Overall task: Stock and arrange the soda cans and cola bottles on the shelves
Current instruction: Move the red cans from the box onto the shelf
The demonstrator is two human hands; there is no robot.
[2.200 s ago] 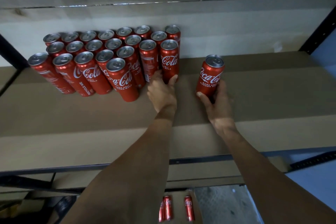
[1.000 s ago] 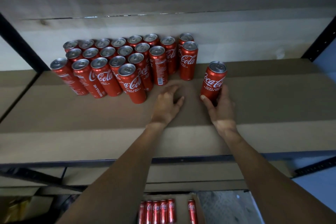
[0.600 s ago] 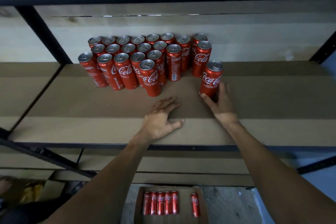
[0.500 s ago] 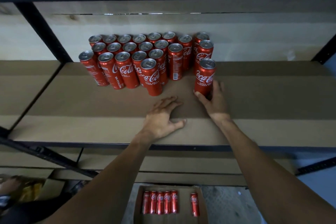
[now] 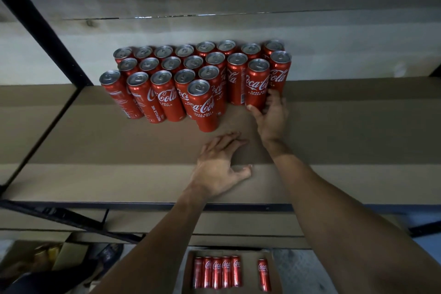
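slides the held can [image 5: 257, 83] leftward since half a second ago, from just apart on the right of the can block [image 5: 167, 74] to touching its right end, tucked in front of the block's rightmost cans. draws the left hand [image 5: 219, 169] back too, away from the can block's front, which it touched two seconds ago. grips the held can low on its body with the right hand [image 5: 272, 117], thumb at the near side, fingers curled round the side away from the can block. holds that can upright, label facing forward. lays the left hand palm down on the shelf [image 5: 334, 138] well in front of the can block, fingers relaxed and spread, grasping nothing. shows one front can [image 5: 202, 105] standing out ahead of the can block's front row, between the block and the left hand. shows, far below and in front of the can block, a cardboard box [image 5: 249, 277] with a row of five cans [image 5: 216, 272] and a single can [image 5: 263, 274] set apart to their right.
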